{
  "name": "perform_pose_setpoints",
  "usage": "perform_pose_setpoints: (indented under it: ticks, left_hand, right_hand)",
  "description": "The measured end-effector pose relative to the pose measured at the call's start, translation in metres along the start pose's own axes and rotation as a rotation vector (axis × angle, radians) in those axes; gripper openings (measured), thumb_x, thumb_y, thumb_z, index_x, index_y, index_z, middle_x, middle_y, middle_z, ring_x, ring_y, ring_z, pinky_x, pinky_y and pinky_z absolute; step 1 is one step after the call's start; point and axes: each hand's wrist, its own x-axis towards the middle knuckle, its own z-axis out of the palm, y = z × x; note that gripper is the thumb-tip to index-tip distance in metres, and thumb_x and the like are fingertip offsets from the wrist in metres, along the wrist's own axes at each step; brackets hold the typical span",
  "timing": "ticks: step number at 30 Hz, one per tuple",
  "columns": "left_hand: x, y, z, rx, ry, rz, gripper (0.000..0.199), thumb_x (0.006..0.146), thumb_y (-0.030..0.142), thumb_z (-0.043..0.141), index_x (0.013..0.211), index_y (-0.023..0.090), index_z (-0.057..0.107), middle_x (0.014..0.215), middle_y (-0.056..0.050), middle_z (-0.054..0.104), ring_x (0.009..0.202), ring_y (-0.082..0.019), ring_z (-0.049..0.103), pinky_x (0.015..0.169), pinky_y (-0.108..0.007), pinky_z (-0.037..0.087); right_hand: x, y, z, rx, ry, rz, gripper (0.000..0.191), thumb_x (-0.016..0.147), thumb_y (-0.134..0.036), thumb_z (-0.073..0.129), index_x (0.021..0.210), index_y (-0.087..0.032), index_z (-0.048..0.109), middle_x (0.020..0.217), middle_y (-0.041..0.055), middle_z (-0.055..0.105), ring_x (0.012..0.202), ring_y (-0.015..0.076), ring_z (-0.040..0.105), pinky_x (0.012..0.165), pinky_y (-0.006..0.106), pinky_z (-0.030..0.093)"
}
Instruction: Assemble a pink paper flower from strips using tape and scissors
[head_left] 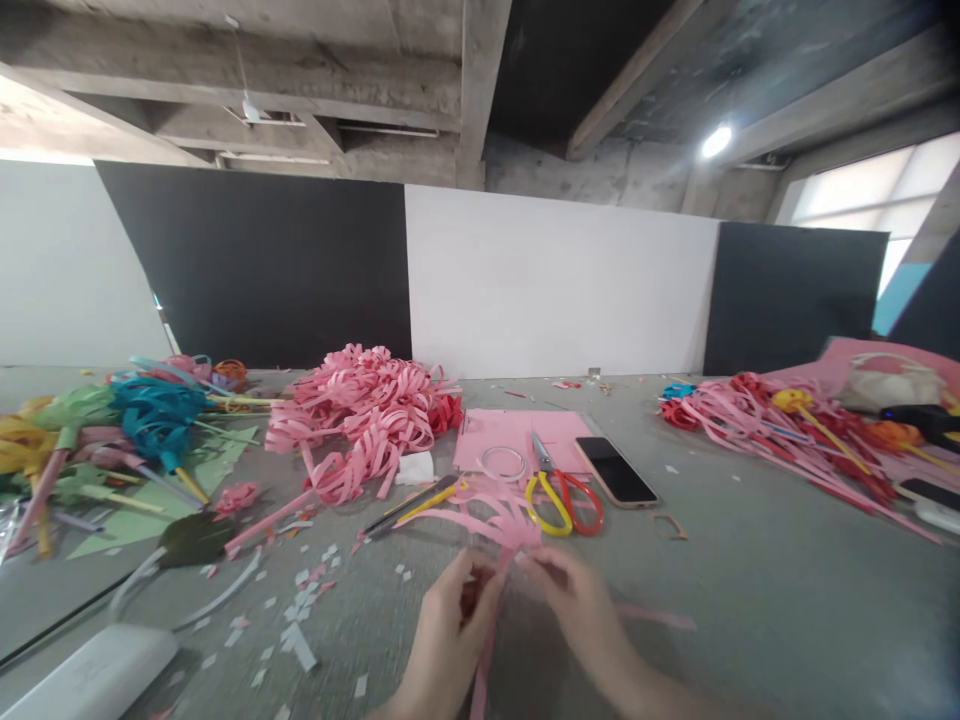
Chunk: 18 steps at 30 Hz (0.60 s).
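Near the front centre of the table, my left hand is closed on a pink paper flower, gripping it at its base, where the strips come together. My right hand pinches at the same base from the right; a small pale bit shows at its fingertips, too blurred to name. Curled pink strips fan out beyond my fingers, and a pink strip hangs down between my hands. Just past the flower lie scissors with yellow and red handles, on the edge of pink paper sheets.
A phone lies right of the scissors. Pink paper flowers are heaped behind to the left, coloured ones farther left. More strips lie at the right. A white power adapter and paper scraps are at the front left.
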Motion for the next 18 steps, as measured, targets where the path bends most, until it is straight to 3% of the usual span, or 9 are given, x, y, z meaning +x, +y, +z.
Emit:
perform_pose_setpoints:
  ticks: [3,5,11,18]
  left_hand:
    - [-0.004,0.006,-0.002,0.193,0.002,0.155,0.018,0.080,0.029,0.042,0.076,0.018,0.056,0.070,-0.001,0.051,0.061,-0.013,0.046,0.057,-0.020,0.037]
    - [-0.004,0.009,-0.002,0.235,0.001,0.190,0.017,0.080,0.027,0.041,0.082,0.019,0.057,0.076,-0.003,0.053,0.062,-0.013,0.048,0.059,-0.021,0.039]
    - [-0.003,0.006,-0.002,0.230,-0.009,0.202,0.021,0.081,0.020,0.037,0.084,0.020,0.058,0.088,-0.006,0.055,0.077,-0.016,0.053,0.068,-0.024,0.042]
    - [-0.003,0.002,0.000,0.282,0.022,0.176,0.016,0.079,0.018,0.040,0.069,0.019,0.052,0.077,-0.004,0.055,0.068,-0.016,0.053,0.063,-0.025,0.042]
  right_hand:
    - [-0.003,-0.002,0.001,0.028,-0.059,-0.029,0.022,0.078,-0.033,0.050,0.081,-0.018,0.065,0.078,0.0036,0.067,0.075,0.0177,0.060,0.068,0.025,0.046]
    - [-0.006,-0.004,0.003,0.064,-0.099,-0.054,0.020,0.079,-0.030,0.049,0.083,-0.019,0.065,0.079,0.0034,0.066,0.075,0.0171,0.060,0.070,0.026,0.046]
    - [-0.011,-0.005,0.007,0.048,-0.127,-0.126,0.016,0.078,-0.025,0.051,0.079,-0.019,0.065,0.079,0.0032,0.065,0.075,0.0164,0.060,0.070,0.025,0.046]
    - [-0.013,-0.007,0.006,-0.024,-0.138,-0.130,0.015,0.077,-0.026,0.052,0.077,-0.018,0.064,0.078,0.0030,0.065,0.074,0.0161,0.060,0.068,0.025,0.047]
